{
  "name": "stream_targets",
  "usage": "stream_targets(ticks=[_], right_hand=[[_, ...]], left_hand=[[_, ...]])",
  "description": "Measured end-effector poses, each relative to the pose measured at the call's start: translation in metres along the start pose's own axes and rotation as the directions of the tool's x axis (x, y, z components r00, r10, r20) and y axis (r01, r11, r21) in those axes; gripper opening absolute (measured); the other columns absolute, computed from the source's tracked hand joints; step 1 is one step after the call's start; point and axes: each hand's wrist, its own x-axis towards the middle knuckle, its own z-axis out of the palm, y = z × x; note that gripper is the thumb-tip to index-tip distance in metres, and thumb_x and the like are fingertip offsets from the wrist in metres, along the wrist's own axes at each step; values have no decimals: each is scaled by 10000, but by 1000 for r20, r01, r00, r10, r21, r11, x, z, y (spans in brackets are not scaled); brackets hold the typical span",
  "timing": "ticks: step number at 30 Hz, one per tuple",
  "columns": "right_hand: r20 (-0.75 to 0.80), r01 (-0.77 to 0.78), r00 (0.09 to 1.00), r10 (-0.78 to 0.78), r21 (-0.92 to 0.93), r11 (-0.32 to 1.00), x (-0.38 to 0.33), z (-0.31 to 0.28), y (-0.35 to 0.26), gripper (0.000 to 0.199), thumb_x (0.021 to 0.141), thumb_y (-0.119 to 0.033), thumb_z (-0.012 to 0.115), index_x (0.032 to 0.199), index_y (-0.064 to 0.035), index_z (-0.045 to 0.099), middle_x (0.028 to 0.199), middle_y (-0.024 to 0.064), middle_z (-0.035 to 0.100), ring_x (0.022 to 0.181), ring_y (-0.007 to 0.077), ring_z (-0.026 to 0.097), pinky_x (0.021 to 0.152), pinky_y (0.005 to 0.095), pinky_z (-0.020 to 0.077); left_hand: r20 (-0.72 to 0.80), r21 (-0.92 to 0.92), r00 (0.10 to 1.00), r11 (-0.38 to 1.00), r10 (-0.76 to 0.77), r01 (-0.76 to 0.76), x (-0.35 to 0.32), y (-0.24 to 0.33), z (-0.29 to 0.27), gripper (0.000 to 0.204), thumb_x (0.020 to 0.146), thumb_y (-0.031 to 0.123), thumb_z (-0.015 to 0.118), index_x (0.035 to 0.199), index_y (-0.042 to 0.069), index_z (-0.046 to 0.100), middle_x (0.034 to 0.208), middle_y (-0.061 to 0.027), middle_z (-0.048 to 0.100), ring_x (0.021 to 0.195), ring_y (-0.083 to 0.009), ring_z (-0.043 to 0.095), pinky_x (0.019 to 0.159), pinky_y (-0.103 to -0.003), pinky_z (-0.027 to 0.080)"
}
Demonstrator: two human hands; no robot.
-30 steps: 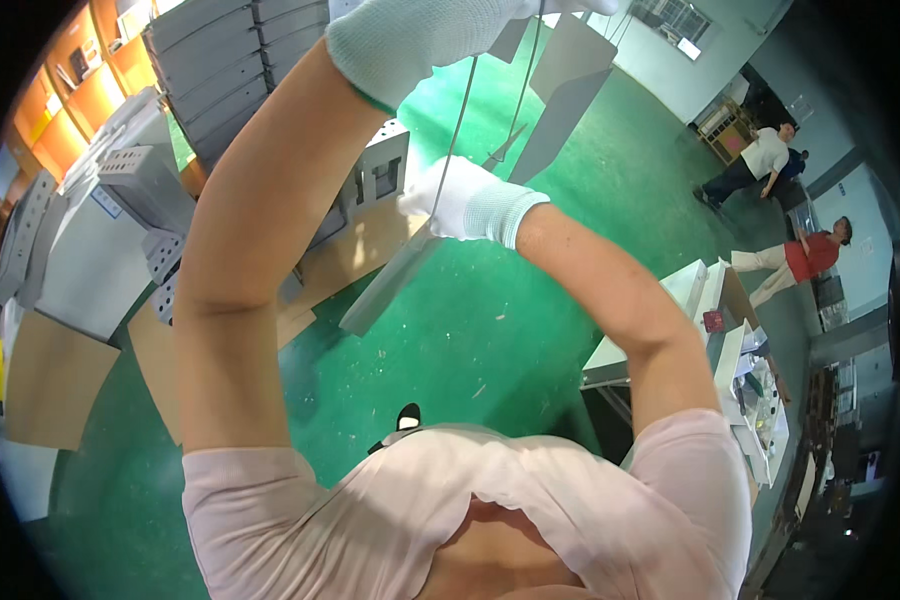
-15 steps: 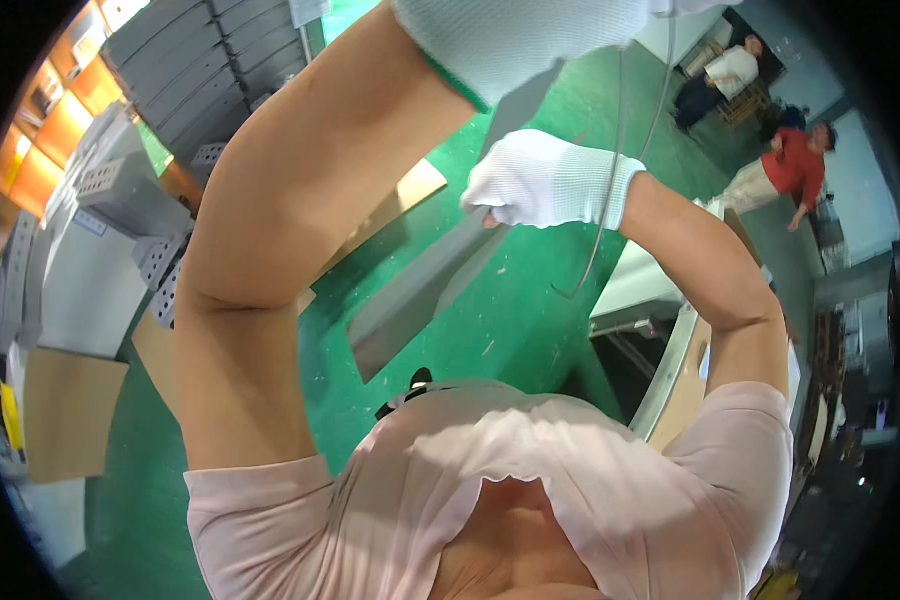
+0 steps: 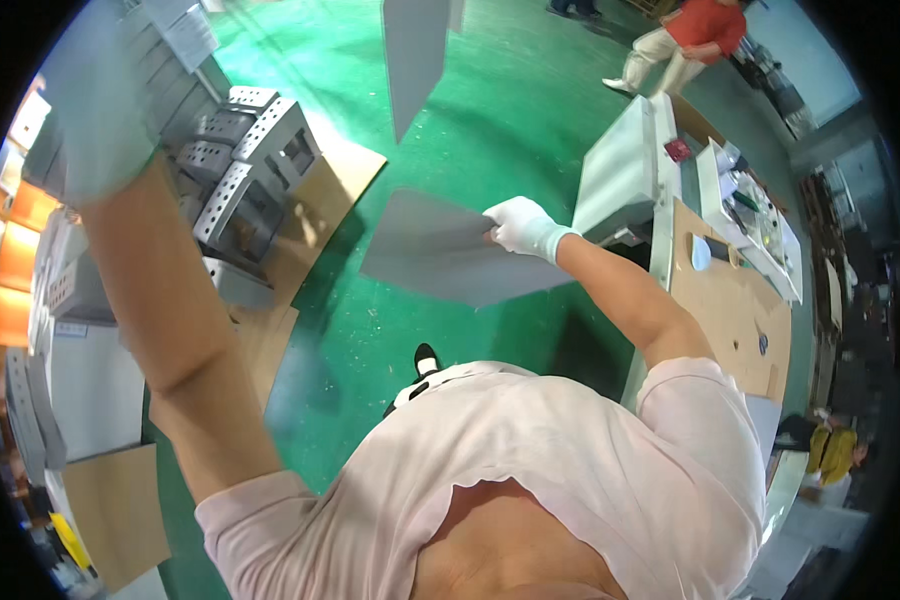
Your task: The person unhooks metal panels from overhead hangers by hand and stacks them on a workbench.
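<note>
My right hand [image 3: 525,228], in a white knit glove, is closed on the edge of a flat grey panel [image 3: 430,245], which hangs tilted over the green floor in front of me. My left hand [image 3: 105,125], also gloved, is raised at the far upper left. Motion smears its fingers, and I cannot make out whether it holds anything. Beyond the held panel, a second grey panel [image 3: 415,65] stands upright in the air at the top of the view, apart from both hands.
Grey perforated metal housings [image 3: 255,170] sit on cardboard [image 3: 335,190] to the left. On the right is a workbench [image 3: 720,310] with a white tray [image 3: 760,225] of small items. A person in red [image 3: 705,30] stands beyond it; another in yellow [image 3: 835,450] is at the right edge.
My left arm has swung from the top centre to the upper left, away from the thin wire. The panel in my right hand has turned to show its broad face.
</note>
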Motion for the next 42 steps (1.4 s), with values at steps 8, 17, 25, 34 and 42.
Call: stream_targets(ticks=[8, 17, 25, 34, 42], right_hand=[[-589, -339, 679, 437, 277, 899, -138, -67, 142, 334, 731, -267, 631, 805, 57, 603, 645, 164, 595, 638, 238, 610, 608, 334, 472], [-680, -1, 155, 717, 726, 688, -430, 23, 220, 275, 774, -267, 638, 897, -21, 625, 809, 133, 622, 739, 233, 572, 682, 342, 468], [-683, 767, 103, 723, 517, 380, -636, 179, 294, 629, 741, -405, 693, 1119, 72, 536, 1027, 100, 598, 952, 170, 546, 860, 310, 431], [-85, 31, -715, 694, 988, 152, -661, 322, 366, 353, 885, -327, 497, 848, 1, 622, 705, 184, 592, 645, 278, 569, 621, 351, 444], [200, 164, -850, 487, 980, -116, -734, 407, 442, 347, 871, -313, 491, 807, 5, 614, 714, 197, 596, 664, 329, 569, 628, 386, 439]], left_hand=[[897, -144, 244, -278, 368, 950, -275, 335, 74, 356, 875, 278, 522, 1077, -14, 537, 1053, -122, 594, 908, -226, 569, 837, -320, 437], [768, 636, 64, -771, 637, 31, -263, 641, 188, 667, 854, 518, 481, 1340, 78, 355, 1362, -110, 392, 1262, -309, 339, 1065, -476, 246], [791, 33, 364, -628, 491, 778, -173, 748, 257, 630, 844, 292, 614, 1335, 25, 323, 1295, -149, 424, 1166, -286, 448, 982, -453, 376], [627, -465, 261, 84, 734, 881, -161, 945, 331, 477, 851, 201, 601, 1193, -83, 427, 1058, -101, 564, 964, -164, 515, 919, -279, 371], [566, -381, 68, 187, 822, 905, -232, 1199, 358, 308, 766, -18, 540, 1073, -36, 538, 922, -114, 600, 808, -177, 561, 716, -292, 459]])
